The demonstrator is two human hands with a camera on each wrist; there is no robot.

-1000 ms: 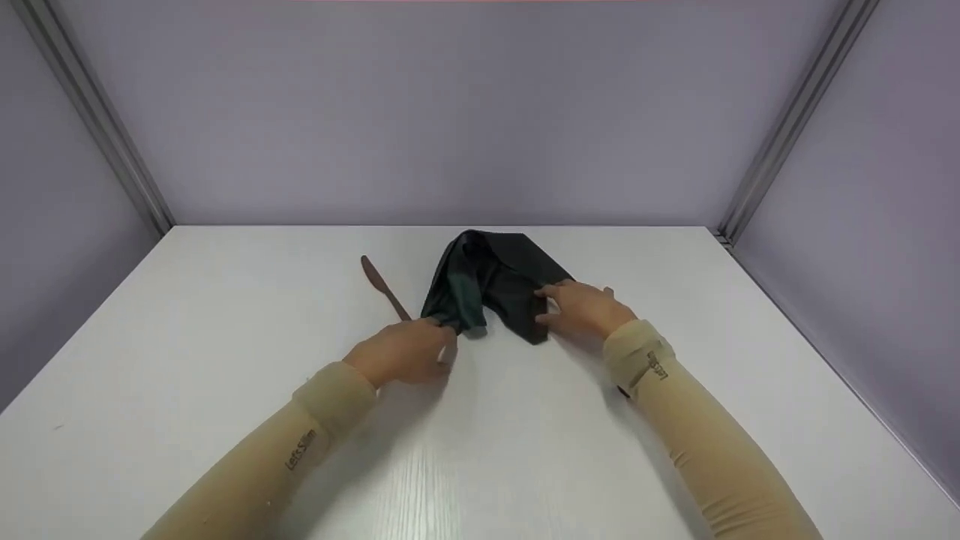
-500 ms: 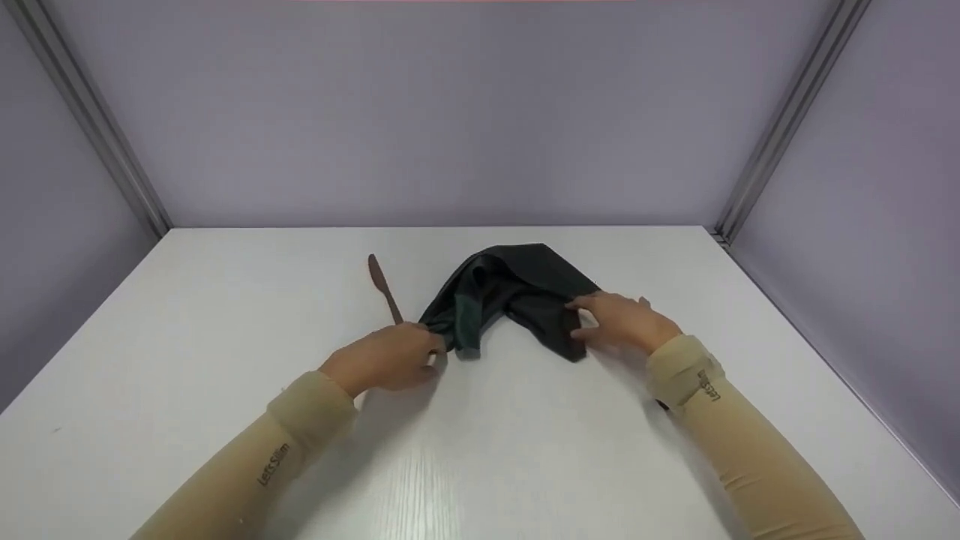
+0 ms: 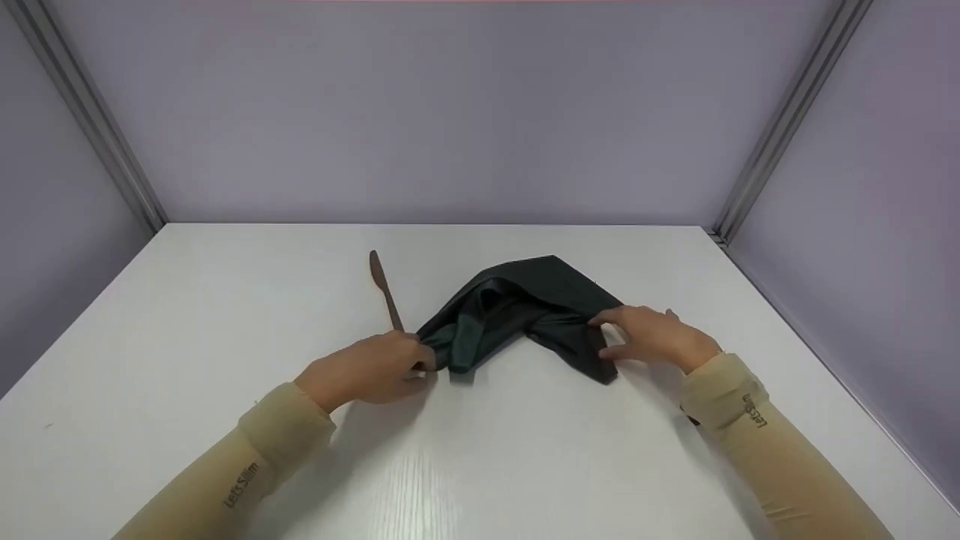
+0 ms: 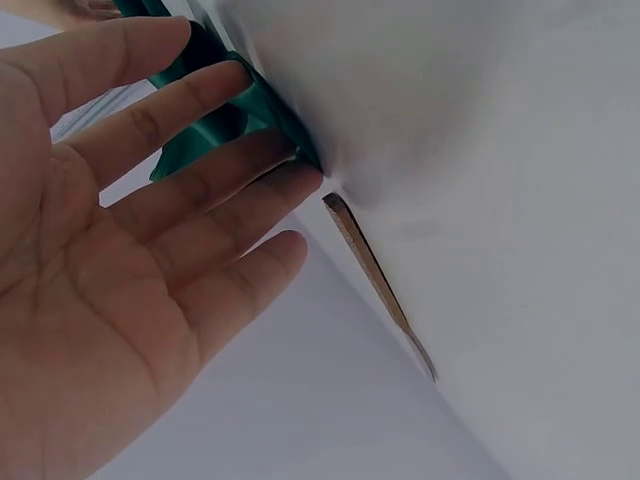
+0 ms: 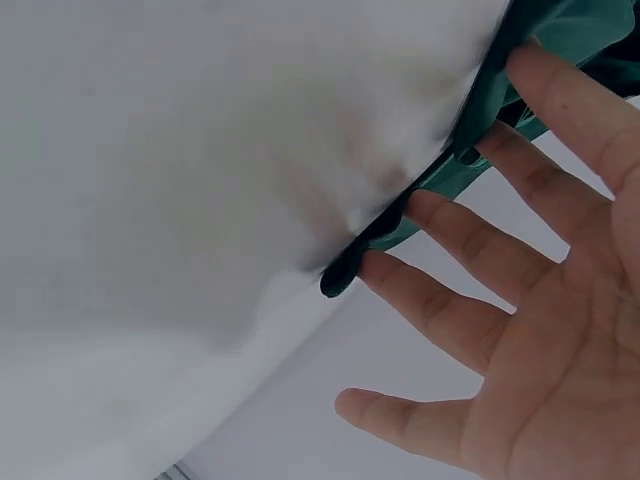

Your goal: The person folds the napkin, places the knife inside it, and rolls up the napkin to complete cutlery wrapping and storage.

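A dark green cloth lies bunched in an arch on the white table. My left hand rests with straight fingers on the cloth's left end. A brown knife lies just beyond that hand, its handle end hidden behind it; in the left wrist view the knife runs away from my fingertips. My right hand touches the cloth's right end, with spread fingers laid on the cloth's edge. Neither hand curls round anything.
Lilac walls with metal corner posts close the table at the back and on both sides. Beige sleeves cover both forearms.
Both hands have slid apart, the left toward the near left and the right toward the right. The cloth has been drawn out wider and flatter. The knife has not moved.
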